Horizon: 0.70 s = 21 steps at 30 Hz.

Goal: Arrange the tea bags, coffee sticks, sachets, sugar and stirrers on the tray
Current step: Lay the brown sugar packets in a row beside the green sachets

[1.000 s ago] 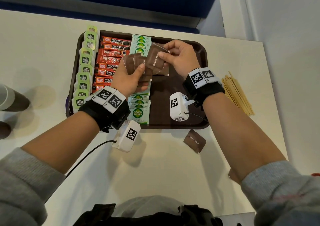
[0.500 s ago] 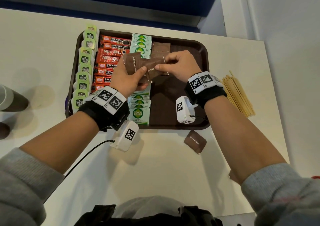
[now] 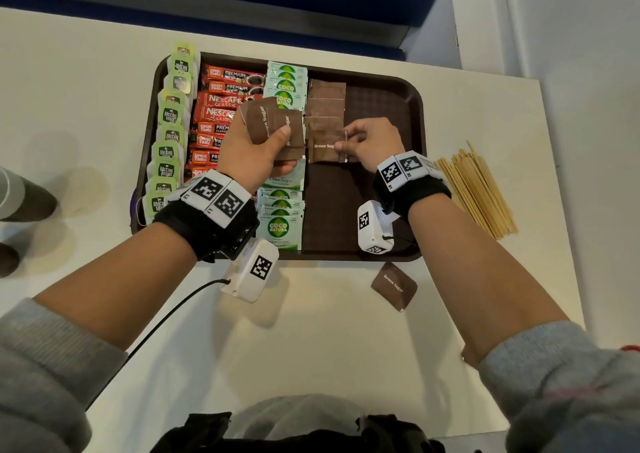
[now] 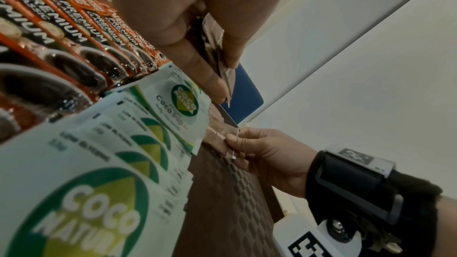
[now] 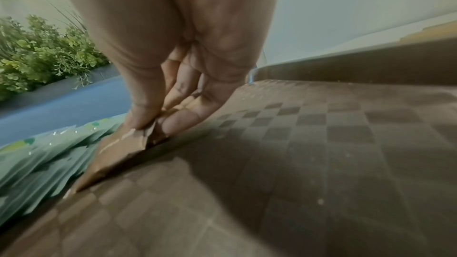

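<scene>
Right hand [image 3: 372, 144] pinches a brown sugar sachet [image 3: 325, 147] by its right edge, laying it flat at the near end of the brown column on the tray [image 3: 415, 106]. Left hand [image 3: 256, 154] (just left) grips the spare sachets [image 3: 273, 126]; next slot lies toward the person.

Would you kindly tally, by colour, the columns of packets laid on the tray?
Green tea bags: 1 column
Red coffee sticks: 1 column
Pale green coco sugar sachets: 1 column
Brown sugar sachets: 1 column
Total: 4 columns on the tray
</scene>
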Tool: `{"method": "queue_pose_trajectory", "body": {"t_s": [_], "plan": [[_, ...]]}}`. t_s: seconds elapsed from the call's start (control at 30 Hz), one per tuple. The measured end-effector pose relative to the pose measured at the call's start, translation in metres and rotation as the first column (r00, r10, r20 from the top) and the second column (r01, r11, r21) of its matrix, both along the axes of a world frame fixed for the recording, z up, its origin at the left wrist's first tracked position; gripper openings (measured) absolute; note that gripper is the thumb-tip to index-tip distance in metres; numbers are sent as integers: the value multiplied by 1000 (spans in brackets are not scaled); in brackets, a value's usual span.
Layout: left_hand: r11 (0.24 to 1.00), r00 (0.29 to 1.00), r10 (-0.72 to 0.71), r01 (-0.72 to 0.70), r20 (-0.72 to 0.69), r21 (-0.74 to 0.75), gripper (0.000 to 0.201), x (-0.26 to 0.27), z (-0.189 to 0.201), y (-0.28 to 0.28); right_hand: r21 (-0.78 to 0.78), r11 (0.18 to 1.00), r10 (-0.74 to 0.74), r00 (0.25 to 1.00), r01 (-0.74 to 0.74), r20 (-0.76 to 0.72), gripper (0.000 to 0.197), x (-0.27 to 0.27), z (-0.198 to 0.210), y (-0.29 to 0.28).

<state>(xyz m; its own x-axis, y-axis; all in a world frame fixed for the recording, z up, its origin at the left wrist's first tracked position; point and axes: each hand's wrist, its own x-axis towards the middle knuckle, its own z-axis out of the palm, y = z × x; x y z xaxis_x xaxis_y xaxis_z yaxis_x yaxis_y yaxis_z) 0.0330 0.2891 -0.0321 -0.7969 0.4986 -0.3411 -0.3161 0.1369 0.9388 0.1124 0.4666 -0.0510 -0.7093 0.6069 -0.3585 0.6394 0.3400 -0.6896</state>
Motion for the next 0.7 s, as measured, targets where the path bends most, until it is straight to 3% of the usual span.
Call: {"method": "queue_pose_trajectory", "body": {"t_s": [0.7], "plan": [[999,999,16,-15,44,-33,36,0,-4,1,56,989,-133,991,134,-6,28,-10,-8,-2]]}}
